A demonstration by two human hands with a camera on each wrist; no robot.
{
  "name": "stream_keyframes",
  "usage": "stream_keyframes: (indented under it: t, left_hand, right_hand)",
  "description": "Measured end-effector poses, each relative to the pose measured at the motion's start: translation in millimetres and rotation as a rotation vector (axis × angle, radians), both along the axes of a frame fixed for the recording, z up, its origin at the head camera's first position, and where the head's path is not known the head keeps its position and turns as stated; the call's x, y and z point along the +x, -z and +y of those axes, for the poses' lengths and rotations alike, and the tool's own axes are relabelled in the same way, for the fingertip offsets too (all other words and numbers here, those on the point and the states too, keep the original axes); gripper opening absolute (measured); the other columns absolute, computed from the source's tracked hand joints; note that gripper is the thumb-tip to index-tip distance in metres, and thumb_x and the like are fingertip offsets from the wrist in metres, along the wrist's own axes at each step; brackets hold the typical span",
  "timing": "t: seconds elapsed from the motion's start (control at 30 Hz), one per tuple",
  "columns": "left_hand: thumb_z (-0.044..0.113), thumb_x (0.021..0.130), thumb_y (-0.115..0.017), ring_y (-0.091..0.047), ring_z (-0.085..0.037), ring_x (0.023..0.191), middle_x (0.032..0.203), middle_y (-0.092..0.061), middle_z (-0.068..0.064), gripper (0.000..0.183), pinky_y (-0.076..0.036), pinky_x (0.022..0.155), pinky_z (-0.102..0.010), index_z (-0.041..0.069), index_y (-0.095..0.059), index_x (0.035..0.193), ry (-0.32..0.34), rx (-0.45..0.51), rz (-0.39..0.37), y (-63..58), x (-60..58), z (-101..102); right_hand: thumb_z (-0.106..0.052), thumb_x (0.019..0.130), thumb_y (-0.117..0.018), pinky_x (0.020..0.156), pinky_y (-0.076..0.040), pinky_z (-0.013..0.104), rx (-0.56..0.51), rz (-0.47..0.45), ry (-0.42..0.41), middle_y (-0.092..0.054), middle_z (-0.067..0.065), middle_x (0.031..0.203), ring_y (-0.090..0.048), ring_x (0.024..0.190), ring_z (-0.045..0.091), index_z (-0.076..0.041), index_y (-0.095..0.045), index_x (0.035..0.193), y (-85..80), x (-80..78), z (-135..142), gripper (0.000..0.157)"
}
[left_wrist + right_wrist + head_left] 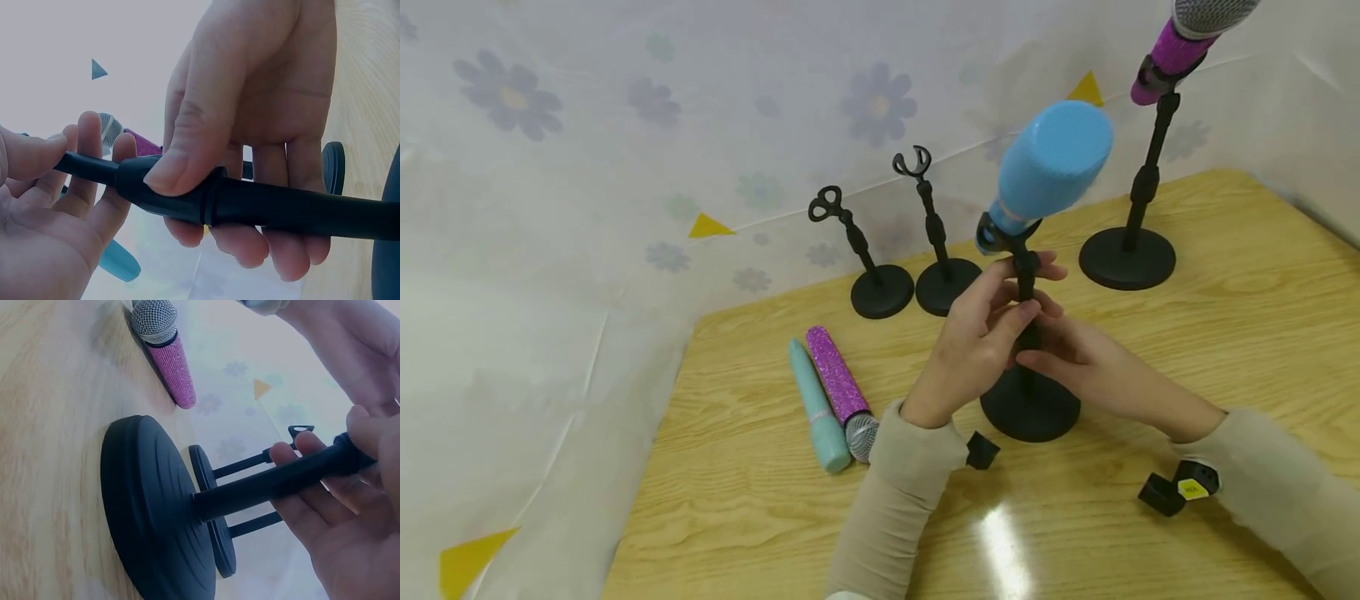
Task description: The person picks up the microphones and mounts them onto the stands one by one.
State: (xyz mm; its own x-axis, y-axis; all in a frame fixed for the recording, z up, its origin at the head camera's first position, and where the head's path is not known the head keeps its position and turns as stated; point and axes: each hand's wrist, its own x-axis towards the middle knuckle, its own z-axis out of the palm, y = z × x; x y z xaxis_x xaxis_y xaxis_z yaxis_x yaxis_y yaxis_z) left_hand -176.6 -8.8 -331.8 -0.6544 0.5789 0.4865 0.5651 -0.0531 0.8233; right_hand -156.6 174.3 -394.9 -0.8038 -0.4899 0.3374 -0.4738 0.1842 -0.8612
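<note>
Both hands hold the upright of one black microphone stand (1030,408). A light-blue microphone (1052,158) sits tilted in the clip at its top. My left hand (973,342) is the higher one, its thumb and fingers around the thin upper tube (90,167). Lower down, my right hand (1097,367) grips the stem; in the left wrist view its thumb presses the thicker collar (169,194), with the fingers behind. The round base (153,512) is on the table in the right wrist view.
Two black stands with bare clips (882,292) (947,286) are at the back. Another stand (1127,258) at right carries a purple microphone (1180,50). A teal microphone (816,408) and a glittery purple microphone (837,379) lie left on the wooden table (722,500). A flowered sheet hangs behind.
</note>
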Motion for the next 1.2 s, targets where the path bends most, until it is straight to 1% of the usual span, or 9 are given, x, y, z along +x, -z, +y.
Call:
stream_keyframes:
  t: [0.17, 0.3, 0.43, 0.6, 0.73, 0.83, 1.0, 1.17, 1.2]
  left_hand:
    - [-0.005, 0.102, -0.049, -0.067, -0.029, 0.100, 0.133, -0.060, -0.024, 0.041, -0.058, 0.095, -0.027, -0.002, -0.046, 0.143, 0.013, 0.029, -0.029, -0.4, 1.4, 1]
    - [-0.004, 0.102, -0.049, -0.066, -0.028, 0.100, 0.133, -0.059, -0.024, 0.041, -0.058, 0.095, -0.028, -0.002, -0.046, 0.143, 0.028, 0.037, -0.040, -1.1, 2.2, 1]
    - [-0.003, 0.101, -0.052, -0.066, -0.028, 0.104, 0.134, -0.059, -0.024, 0.042, -0.057, 0.098, -0.028, -0.003, -0.046, 0.143, 0.031, 0.016, -0.019, -0.4, 0.5, 0]
    - [0.004, 0.100, -0.059, -0.066, -0.021, 0.114, 0.129, -0.065, -0.015, 0.032, -0.054, 0.101, -0.022, 0.001, -0.057, 0.132, -0.013, -0.161, 0.002, 3.8, -3.6, -7]
    - [0.015, 0.098, -0.066, -0.065, -0.008, 0.113, 0.121, -0.070, -0.005, 0.024, -0.051, 0.099, -0.015, 0.008, -0.065, 0.121, -0.035, -0.375, -0.008, 9.2, -7.6, -12]
    - [0.021, 0.096, -0.070, -0.066, -0.005, 0.109, 0.115, -0.072, -0.001, 0.023, -0.052, 0.096, -0.013, 0.011, -0.068, 0.117, -0.031, -0.474, 0.015, 14.0, -11.5, -13]
    - [0.020, 0.097, -0.068, -0.067, -0.003, 0.099, 0.113, -0.075, 0.000, 0.020, -0.051, 0.092, -0.014, 0.013, -0.071, 0.115, 0.004, -0.510, 0.065, 19.5, -17.2, -17]
    - [0.016, 0.099, -0.065, -0.065, -0.004, 0.114, 0.119, -0.074, -0.004, 0.022, -0.047, 0.103, -0.015, 0.009, -0.070, 0.119, 0.076, -0.490, -0.004, 21.8, -21.0, -21]
    - [0.015, 0.099, -0.064, -0.062, -0.005, 0.124, 0.120, -0.073, -0.005, 0.022, -0.046, 0.107, -0.017, 0.009, -0.070, 0.120, 0.088, -0.484, -0.017, 22.2, -21.6, -22]
  right_hand:
    - [-0.005, 0.099, -0.061, 0.085, -0.057, 0.015, 0.035, 0.025, 0.090, -0.068, 0.011, 0.120, -0.068, 0.101, -0.001, -0.003, -0.052, 0.140, 1.2, 1.7, -5, 0.042]
    - [-0.006, 0.099, -0.063, 0.083, -0.057, 0.016, 0.037, 0.052, 0.099, -0.067, -0.001, 0.119, -0.069, 0.099, 0.001, -0.004, -0.052, 0.140, 1.9, 2.3, -5, 0.043]
    - [-0.005, 0.099, -0.062, 0.083, -0.058, 0.018, 0.039, 0.049, 0.064, -0.065, -0.010, 0.116, -0.068, 0.099, 0.003, -0.004, -0.048, 0.142, 1.8, 0.9, -2, 0.046]
    - [-0.007, 0.101, -0.060, 0.084, -0.058, 0.020, 0.126, -0.026, -0.011, -0.070, 0.001, 0.110, -0.067, 0.097, 0.002, -0.005, -0.060, 0.124, 4.6, -1.6, 3, 0.024]
    - [-0.007, 0.102, -0.057, 0.088, -0.057, 0.018, 0.173, -0.065, -0.068, -0.073, 0.009, 0.116, -0.067, 0.105, 0.000, -0.001, -0.064, 0.124, 12.0, -4.6, 6, 0.024]
    - [-0.005, 0.102, -0.057, 0.089, -0.056, 0.016, 0.161, -0.059, -0.080, -0.073, 0.010, 0.117, -0.067, 0.107, 0.000, 0.002, -0.064, 0.125, 16.0, -5.9, 5, 0.025]
    - [-0.003, 0.099, -0.060, 0.088, -0.057, 0.017, 0.170, 0.063, -0.046, -0.075, 0.000, 0.106, -0.068, 0.102, 0.000, -0.005, -0.069, 0.114, 19.6, -6.9, 3, 0.017]
    - [-0.004, 0.098, -0.062, 0.086, -0.056, 0.016, 0.203, 0.158, -0.029, -0.072, -0.007, 0.101, -0.067, 0.098, 0.001, -0.010, -0.063, 0.116, 20.7, -7.3, 0, 0.018]
    - [-0.004, 0.099, -0.061, 0.085, -0.056, 0.015, 0.207, 0.164, -0.031, -0.072, -0.007, 0.101, -0.067, 0.098, 0.002, -0.010, -0.061, 0.118, 20.7, -7.2, 0, 0.020]
